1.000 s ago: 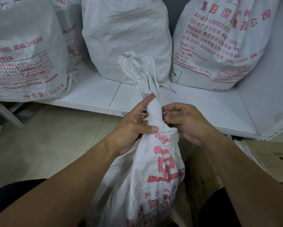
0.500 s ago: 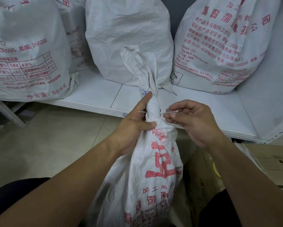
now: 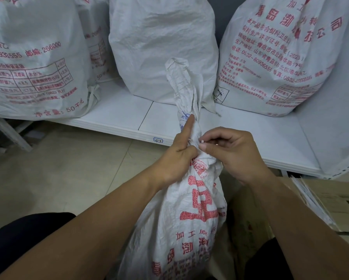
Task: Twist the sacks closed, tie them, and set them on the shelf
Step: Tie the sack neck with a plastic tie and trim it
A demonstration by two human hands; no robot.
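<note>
Head view, nearest: a white woven plastic sack with red print (image 3: 197,209) rises between the person's legs, in front of the shelf and not on it; its base is out of sight
Left hand: the left hand (image 3: 175,158) grips the sack just under the neck, fingers curled round the gathered cloth; its forefinger lies straight up along the twist
Right hand: the right hand (image 3: 230,154) pinches the end of a thin white tie (image 3: 202,141) between thumb and forefinger, close against the neck
Neck: the twisted neck (image 3: 186,93) stands upright above both hands, rope-tight low down and flaring loose at the top
Done, as I judge it: the twisting of this sack looks finished; the tie seems to be round the neck, but whether it is fastened I cannot tell
Left, as I judge it: drawing the tie snug and securing it; then lifting the sack onto the shelf
Shelf: the low white shelf board (image 3: 119,118) runs just behind the hands, with bare board in front of the sacks
Farthest: three bulging white printed sacks stand on it, one left (image 3: 34,57), one middle (image 3: 163,43), one right (image 3: 280,57); their tops are out of frame, so whether they are tied cannot be told
</note>
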